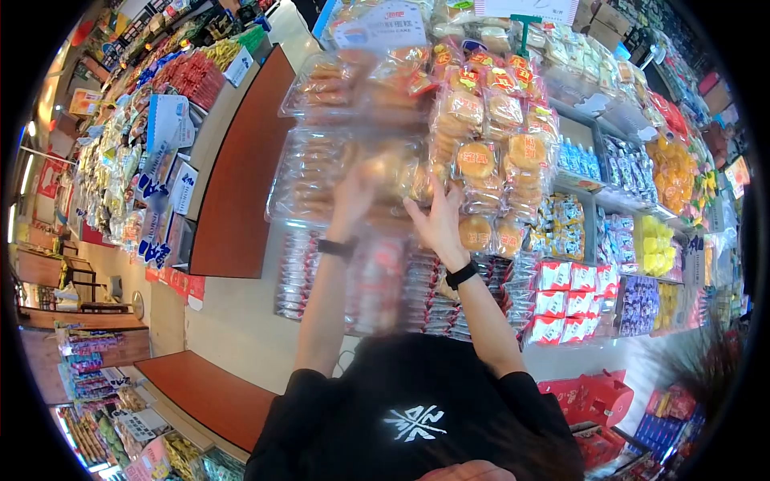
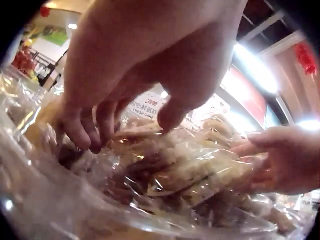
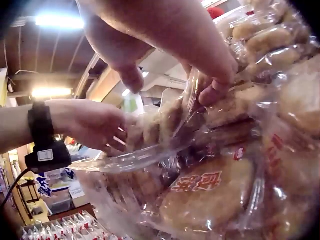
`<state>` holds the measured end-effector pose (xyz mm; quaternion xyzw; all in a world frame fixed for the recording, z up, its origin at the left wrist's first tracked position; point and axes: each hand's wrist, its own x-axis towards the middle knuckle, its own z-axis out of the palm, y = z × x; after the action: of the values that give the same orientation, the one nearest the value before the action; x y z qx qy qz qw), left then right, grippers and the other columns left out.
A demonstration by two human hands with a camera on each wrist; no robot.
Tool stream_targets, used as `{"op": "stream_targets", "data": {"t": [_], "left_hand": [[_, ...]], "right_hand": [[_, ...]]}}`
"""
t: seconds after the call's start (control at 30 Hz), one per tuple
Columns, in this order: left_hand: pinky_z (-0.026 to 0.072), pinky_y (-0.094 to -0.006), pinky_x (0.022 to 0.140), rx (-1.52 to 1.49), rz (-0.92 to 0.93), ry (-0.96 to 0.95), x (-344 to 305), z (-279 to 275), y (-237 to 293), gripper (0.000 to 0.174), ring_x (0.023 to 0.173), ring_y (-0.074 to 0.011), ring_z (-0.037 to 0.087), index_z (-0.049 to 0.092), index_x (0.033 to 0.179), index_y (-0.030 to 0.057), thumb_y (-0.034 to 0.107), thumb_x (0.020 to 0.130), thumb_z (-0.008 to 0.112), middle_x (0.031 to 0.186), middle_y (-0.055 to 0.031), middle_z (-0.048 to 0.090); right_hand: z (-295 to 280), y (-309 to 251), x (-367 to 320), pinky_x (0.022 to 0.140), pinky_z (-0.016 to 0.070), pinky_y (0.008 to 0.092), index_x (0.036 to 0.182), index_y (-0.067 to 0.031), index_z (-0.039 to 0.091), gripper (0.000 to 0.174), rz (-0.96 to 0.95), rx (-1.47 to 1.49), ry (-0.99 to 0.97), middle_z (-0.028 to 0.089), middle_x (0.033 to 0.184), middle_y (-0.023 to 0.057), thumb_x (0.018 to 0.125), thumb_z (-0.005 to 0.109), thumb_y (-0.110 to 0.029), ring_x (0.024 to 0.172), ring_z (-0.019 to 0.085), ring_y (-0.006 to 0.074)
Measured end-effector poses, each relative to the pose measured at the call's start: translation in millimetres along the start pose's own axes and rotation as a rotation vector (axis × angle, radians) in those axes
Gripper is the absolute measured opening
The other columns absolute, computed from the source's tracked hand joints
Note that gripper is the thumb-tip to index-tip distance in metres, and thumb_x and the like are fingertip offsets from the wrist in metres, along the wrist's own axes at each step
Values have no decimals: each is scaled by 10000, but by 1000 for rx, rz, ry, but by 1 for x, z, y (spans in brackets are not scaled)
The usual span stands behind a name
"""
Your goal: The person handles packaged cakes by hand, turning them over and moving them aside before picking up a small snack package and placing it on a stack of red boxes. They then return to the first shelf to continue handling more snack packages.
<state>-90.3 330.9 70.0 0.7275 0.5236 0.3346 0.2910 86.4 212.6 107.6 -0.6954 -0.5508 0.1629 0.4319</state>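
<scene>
Here, left hand (image 1: 351,202) and right hand (image 1: 440,220) touch plastic-wrapped cakes (image 2: 175,162).

- Red-and-white packets (image 1: 568,301): stacked in rows, left of the purple packets (image 1: 639,305).
- Yellow packs (image 1: 655,244): above the purple packets.
- Blue bottles (image 1: 577,159): grouped in a divided bin.
- Reddish-brown ledge (image 1: 245,172): beside the left-hand snack display (image 1: 120,176).
- Red boxes (image 1: 589,401): lower right.
- Tube light (image 2: 256,67): overhead, illuminated.
- Red ornament (image 2: 305,57): hanging near the tube light.
</scene>
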Motion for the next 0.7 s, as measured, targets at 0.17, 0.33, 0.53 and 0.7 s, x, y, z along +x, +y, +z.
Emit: {"op": "stream_targets", "data": {"t": [0.17, 0.33, 0.53, 0.7], "left_hand": [[526, -312, 785, -256, 95, -94, 21, 19, -24, 448, 915, -183, 643, 471, 1338, 8, 247, 981, 600, 1118, -108, 645], [515, -292, 825, -478, -67, -159, 15, 21, -4, 418, 987, -147, 602, 460, 1347, 31, 207, 993, 592, 1176, -91, 606], [458, -299, 956, -585, -106, -117, -1, 16, 11, 396, 1132, -164, 553, 512, 1331, 7, 164, 975, 586, 1242, -101, 598], [465, -295, 930, -614, -62, -139, -12, 8, 27, 394, 1107, -155, 555, 493, 1348, 17, 140, 980, 564, 1245, -93, 587]], "right_hand": [[2, -8, 2, 1042, 354, 524, 1418, -70, 406, 767, 39, 4, 28, 347, 1334, 332, 796, 771, -332, 1223, 377, 480], [12, -8, 4, 993, 411, 500, 1381, -70, 433, 755, 60, 19, 92, 344, 1315, 296, 771, 794, -330, 1177, 424, 465], [13, -11, 3, 957, 451, 455, 1333, -70, 461, 727, 44, 75, 111, 356, 1278, 262, 748, 814, -318, 1135, 477, 425], [12, -15, 1, 967, 457, 489, 1326, -47, 455, 765, 45, 142, 68, 387, 1286, 275, 712, 823, -317, 1195, 460, 439]]}}
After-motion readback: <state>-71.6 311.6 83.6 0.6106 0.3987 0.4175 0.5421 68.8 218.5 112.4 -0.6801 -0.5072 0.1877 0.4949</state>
